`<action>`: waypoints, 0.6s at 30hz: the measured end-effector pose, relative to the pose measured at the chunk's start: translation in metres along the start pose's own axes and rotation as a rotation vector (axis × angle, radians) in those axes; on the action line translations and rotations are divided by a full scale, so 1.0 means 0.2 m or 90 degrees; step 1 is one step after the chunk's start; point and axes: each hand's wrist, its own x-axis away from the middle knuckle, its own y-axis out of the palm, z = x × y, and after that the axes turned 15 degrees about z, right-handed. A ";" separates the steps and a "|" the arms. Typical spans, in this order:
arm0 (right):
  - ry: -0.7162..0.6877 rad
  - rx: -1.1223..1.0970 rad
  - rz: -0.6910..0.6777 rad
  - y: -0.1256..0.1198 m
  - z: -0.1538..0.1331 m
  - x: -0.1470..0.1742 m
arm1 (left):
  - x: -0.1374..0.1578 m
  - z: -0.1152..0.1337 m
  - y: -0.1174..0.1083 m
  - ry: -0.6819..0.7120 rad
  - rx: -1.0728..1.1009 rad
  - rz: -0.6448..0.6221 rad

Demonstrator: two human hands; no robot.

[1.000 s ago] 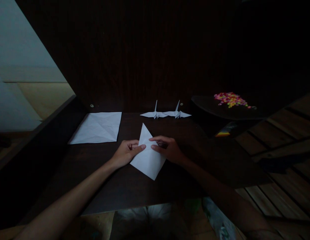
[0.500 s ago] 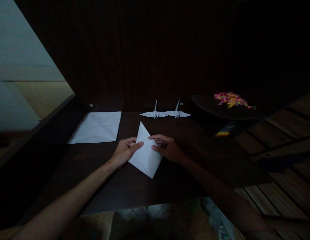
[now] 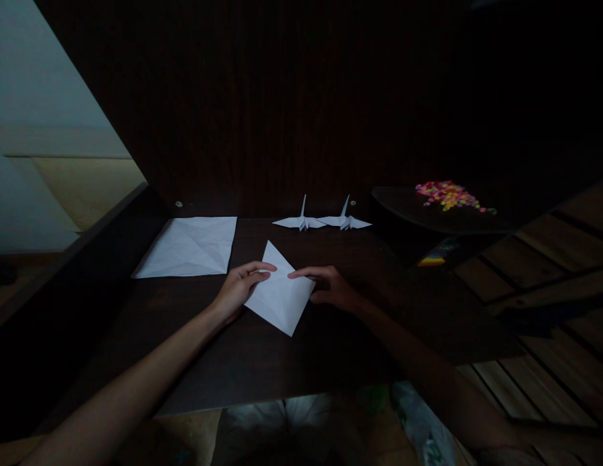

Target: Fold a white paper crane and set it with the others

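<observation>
A white sheet of paper folded into a diamond (image 3: 276,304) is between my hands, its point aimed away from me. My left hand (image 3: 236,291) holds its left side, thumb and index finger on top and the other fingers hidden. The index finger of my right hand (image 3: 334,288) is stretched across the upper right of the paper. Its thumb is apart from that finger, near the right corner. Behind the paper, two white paper cranes (image 3: 301,223) (image 3: 346,222) stand side by side with wings touching or overlapping.
A creased white square sheet (image 3: 192,246) lies at the back left of the dark table (image 3: 204,375). Small colourful pieces (image 3: 449,195) are heaped on a curved dark shelf (image 3: 403,202) at the right. A dark panel (image 3: 262,103) rises behind.
The folded paper has shifted slightly left and towards its left side. My left index finger now lies on top of it. My right thumb has come off its face to the right edge.
</observation>
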 end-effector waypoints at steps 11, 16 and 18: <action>0.038 -0.026 0.064 -0.01 0.01 0.00 | 0.03 0.07 -0.03 -0.095 0.199 -0.139; 0.100 -0.108 0.125 0.00 0.02 -0.01 | 0.03 0.07 -0.03 -0.070 0.226 -0.176; 0.105 -0.109 0.150 0.01 0.02 -0.02 | 0.03 0.06 -0.04 -0.058 0.225 -0.186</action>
